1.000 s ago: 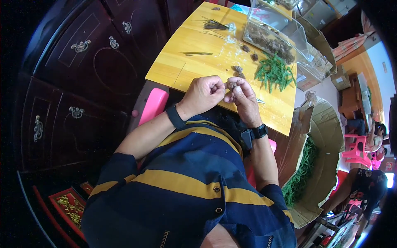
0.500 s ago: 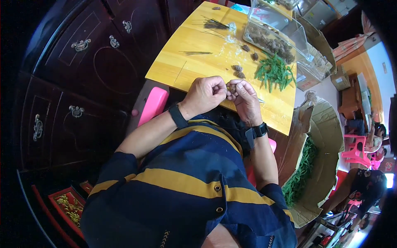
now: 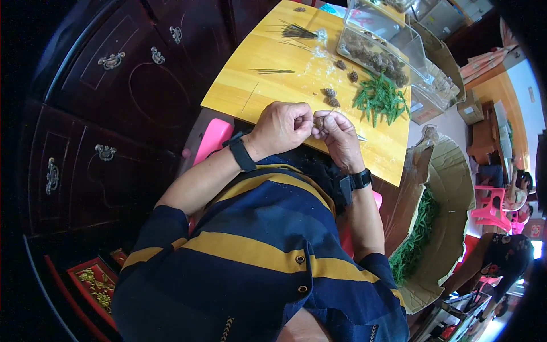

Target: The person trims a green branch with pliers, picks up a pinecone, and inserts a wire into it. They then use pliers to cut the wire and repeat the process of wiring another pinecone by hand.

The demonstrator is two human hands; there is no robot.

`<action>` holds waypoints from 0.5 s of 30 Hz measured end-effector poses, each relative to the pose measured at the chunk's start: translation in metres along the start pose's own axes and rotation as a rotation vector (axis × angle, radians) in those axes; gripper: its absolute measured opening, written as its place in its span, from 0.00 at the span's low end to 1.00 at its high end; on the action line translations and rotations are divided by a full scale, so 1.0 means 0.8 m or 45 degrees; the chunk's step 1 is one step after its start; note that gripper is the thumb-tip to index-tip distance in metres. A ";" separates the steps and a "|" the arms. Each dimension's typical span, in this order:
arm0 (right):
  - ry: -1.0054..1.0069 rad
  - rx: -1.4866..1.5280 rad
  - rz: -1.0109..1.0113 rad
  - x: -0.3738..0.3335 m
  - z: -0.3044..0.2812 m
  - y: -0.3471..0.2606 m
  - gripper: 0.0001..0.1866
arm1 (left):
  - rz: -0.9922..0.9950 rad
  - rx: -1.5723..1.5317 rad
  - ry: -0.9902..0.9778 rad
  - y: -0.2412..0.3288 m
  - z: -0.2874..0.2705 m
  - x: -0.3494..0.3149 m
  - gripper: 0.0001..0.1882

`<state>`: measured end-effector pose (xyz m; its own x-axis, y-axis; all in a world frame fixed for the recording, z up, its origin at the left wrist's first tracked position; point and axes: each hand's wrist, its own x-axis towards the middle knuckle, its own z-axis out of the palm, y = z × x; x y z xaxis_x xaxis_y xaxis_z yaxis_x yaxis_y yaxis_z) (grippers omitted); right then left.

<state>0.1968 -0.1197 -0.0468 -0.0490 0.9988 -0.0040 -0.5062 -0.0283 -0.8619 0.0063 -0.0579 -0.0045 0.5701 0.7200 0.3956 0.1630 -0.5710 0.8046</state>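
Both my hands meet over the near edge of a yellow wooden table point(image 3: 231, 88). A small brown pine cone point(image 3: 319, 122) is pinched between the fingertips of my right hand point(image 3: 342, 139). A thin dark wire sticks up beside that cone. My left hand point(image 3: 283, 126) is closed in a pinch right against the cone's left side; what its fingertips grip is hidden. A silvery pointed tip point(image 3: 361, 138) shows past my right hand, the rest of it covered. Two pine cones point(image 3: 331, 101) lie just beyond my hands.
Loose wires point(image 3: 272, 71) and a wire bundle point(image 3: 299, 32) lie farther left. Green sprigs point(image 3: 379, 98) are piled at right, before a clear plastic box point(image 3: 364, 67) of pine cones. A cardboard box point(image 3: 453, 171) of greenery stands right; dark cabinets point(image 3: 125, 142) stand left. Other people are far right.
My hands stay together around the pine cone with only slight finger movement. My left wrist has shifted a little, and the view has tilted slightly.
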 end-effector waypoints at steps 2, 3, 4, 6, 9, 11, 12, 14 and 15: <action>0.011 -0.094 -0.035 0.000 0.001 0.000 0.16 | -0.004 0.016 -0.005 0.001 -0.001 0.001 0.03; 0.016 -0.141 -0.052 0.000 0.001 0.001 0.16 | 0.007 0.047 -0.006 0.002 -0.001 0.002 0.03; 0.016 -0.140 -0.052 0.000 0.001 0.001 0.16 | 0.018 0.078 -0.006 0.003 -0.001 0.003 0.03; 0.016 -0.170 -0.069 0.001 0.000 0.001 0.16 | 0.029 0.110 -0.008 0.003 -0.001 0.003 0.03; 0.012 -0.185 -0.060 0.000 0.001 0.000 0.17 | 0.027 0.087 0.004 0.002 -0.001 0.001 0.03; 0.001 -0.188 -0.025 0.001 0.004 -0.001 0.17 | 0.049 0.115 0.010 0.004 -0.001 0.000 0.03; 0.000 -0.188 -0.025 0.001 0.004 -0.001 0.17 | 0.071 0.143 0.018 0.006 -0.001 0.001 0.03; 0.006 -0.229 -0.035 0.000 0.004 -0.002 0.17 | 0.093 0.172 0.026 0.008 -0.002 0.001 0.03; 0.009 -0.249 -0.039 0.000 0.004 -0.002 0.17 | 0.117 0.199 0.030 0.007 -0.002 0.001 0.02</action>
<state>0.1952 -0.1199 -0.0438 -0.0298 0.9993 0.0212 -0.3303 0.0102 -0.9438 0.0066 -0.0598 0.0014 0.5695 0.6703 0.4758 0.2356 -0.6877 0.6867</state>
